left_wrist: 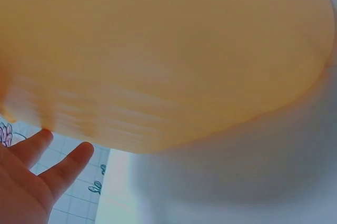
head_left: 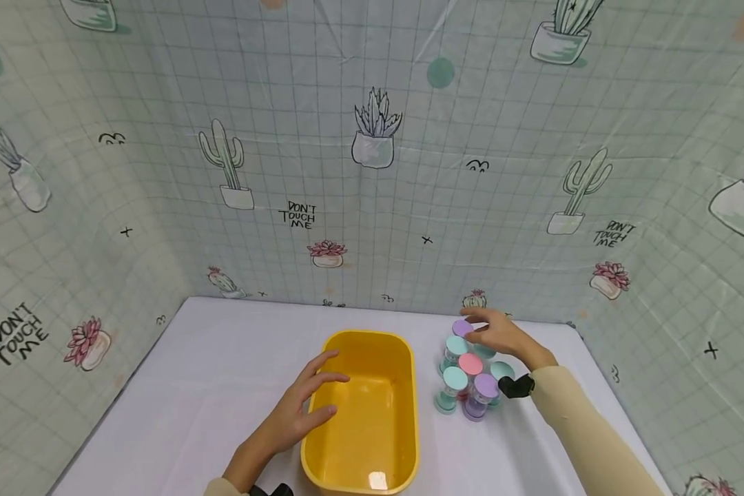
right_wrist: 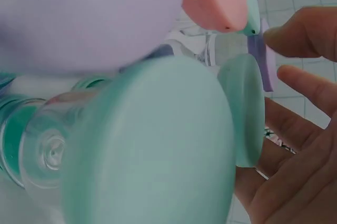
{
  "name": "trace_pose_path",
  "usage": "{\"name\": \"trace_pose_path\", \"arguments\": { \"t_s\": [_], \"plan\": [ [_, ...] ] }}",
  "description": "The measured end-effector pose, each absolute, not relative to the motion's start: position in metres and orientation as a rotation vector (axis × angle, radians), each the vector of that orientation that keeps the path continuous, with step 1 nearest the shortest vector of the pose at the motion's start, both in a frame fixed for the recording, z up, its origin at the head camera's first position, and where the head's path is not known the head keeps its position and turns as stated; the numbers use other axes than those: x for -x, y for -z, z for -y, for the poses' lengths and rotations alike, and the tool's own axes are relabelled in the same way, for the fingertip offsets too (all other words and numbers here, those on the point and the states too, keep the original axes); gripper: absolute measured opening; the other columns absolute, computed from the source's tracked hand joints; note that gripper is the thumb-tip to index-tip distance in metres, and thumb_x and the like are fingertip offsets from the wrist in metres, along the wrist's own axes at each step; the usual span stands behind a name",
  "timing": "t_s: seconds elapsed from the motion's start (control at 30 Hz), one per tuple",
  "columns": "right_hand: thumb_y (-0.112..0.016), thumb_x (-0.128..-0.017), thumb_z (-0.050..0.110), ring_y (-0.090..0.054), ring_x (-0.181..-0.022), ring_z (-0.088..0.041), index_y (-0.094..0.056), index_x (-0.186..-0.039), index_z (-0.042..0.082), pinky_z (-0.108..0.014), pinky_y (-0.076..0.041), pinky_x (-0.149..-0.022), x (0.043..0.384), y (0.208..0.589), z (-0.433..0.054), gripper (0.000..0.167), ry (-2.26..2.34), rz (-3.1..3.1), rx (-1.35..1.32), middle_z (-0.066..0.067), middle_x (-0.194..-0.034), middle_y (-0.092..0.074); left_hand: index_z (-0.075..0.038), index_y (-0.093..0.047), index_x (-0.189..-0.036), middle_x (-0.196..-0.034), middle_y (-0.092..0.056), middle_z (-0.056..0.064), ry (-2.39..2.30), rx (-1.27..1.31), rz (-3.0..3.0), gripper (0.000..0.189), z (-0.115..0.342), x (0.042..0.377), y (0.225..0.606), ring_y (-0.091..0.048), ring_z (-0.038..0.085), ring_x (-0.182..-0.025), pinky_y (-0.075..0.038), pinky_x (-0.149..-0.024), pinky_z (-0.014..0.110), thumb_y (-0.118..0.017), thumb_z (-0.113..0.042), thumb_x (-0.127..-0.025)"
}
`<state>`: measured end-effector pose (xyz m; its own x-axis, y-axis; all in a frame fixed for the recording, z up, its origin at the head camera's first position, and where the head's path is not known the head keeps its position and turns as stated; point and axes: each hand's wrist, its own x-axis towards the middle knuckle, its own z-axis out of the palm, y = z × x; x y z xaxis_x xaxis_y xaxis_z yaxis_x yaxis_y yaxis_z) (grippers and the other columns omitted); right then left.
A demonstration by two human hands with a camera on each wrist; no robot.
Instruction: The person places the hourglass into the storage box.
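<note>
My right hand (head_left: 502, 336) is above the back of a cluster of small sand timers with pastel ends and clear middles. Its thumb and forefinger lie on either side of the rearmost purple timer (head_left: 461, 326), fingers apart; in the right wrist view the thumb tip is at that purple end (right_wrist: 259, 58). Nearer stand a pink timer (head_left: 470, 364), several mint timers (head_left: 455, 380) and another purple timer (head_left: 486, 387). My left hand (head_left: 288, 417), fingers spread, is at the left rim of a yellow tub (head_left: 366, 427). The left wrist view shows the tub's outer wall (left_wrist: 174, 66) beside two fingers.
A white-covered table (head_left: 223, 386) carries the tub and timers. Patterned cloth (head_left: 372, 207) with printed cacti hangs around its back and sides. The timers stand close together, just right of the tub.
</note>
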<state>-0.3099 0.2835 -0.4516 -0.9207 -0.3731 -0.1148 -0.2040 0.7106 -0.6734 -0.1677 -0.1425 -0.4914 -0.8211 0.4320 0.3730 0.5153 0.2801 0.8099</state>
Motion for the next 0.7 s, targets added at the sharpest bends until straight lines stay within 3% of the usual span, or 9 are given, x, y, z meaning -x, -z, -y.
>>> {"name": "trace_pose_path", "arguments": {
  "t_s": [0.3, 0.5, 0.57, 0.7],
  "plan": [
    [-0.065, -0.089, 0.016, -0.053, -0.133, -0.048, -0.056, -0.144, 0.005, -0.060, -0.049, -0.103, 0.3148, 0.4538, -0.2799, 0.057, 1.008, -2.675, 0.453, -0.027, -0.147, -0.054, -0.026, -0.063, -0.132, -0.164, -0.033, 0.013, 1.590, 0.900, 2.452, 0.038, 0.1421, 0.1686, 0.4910, -0.028, 0.049, -0.150, -0.026, -0.109, 0.079, -0.063, -0.012, -0.097],
    [-0.066, -0.090, 0.016, -0.048, -0.138, -0.047, -0.059, -0.142, 0.005, -0.064, -0.042, -0.108, 0.3133, 0.4563, -0.2790, 0.054, 0.977, -2.680, 0.420, -0.023, -0.148, -0.056, -0.019, -0.064, -0.132, -0.164, -0.034, 0.014, 1.606, 0.884, 2.460, 0.035, 0.1399, 0.1648, 0.4927, -0.029, 0.051, -0.149, -0.027, -0.108, 0.079, -0.062, -0.013, -0.098],
    [-0.067, -0.089, 0.017, -0.049, -0.137, -0.047, -0.060, -0.141, 0.005, -0.065, -0.042, -0.108, 0.3143, 0.4560, -0.2785, 0.054, 0.961, -2.690, 0.421, -0.024, -0.147, -0.056, -0.017, -0.064, -0.133, -0.164, -0.035, 0.012, 1.578, 0.877, 2.455, 0.036, 0.1402, 0.1641, 0.4929, -0.032, 0.051, -0.147, -0.036, -0.105, 0.076, -0.063, -0.011, -0.097],
    [-0.067, -0.087, 0.017, -0.050, -0.135, -0.046, -0.062, -0.139, 0.008, -0.065, -0.043, -0.107, 0.3187, 0.4545, -0.2772, 0.053, 0.954, -2.707, 0.424, -0.025, -0.145, -0.057, -0.015, -0.064, -0.131, -0.162, -0.040, 0.011, 1.532, 0.869, 2.405, 0.037, 0.1424, 0.1655, 0.4917, -0.045, 0.051, -0.138, -0.056, -0.093, 0.054, -0.065, -0.007, -0.095]
  ]
}}
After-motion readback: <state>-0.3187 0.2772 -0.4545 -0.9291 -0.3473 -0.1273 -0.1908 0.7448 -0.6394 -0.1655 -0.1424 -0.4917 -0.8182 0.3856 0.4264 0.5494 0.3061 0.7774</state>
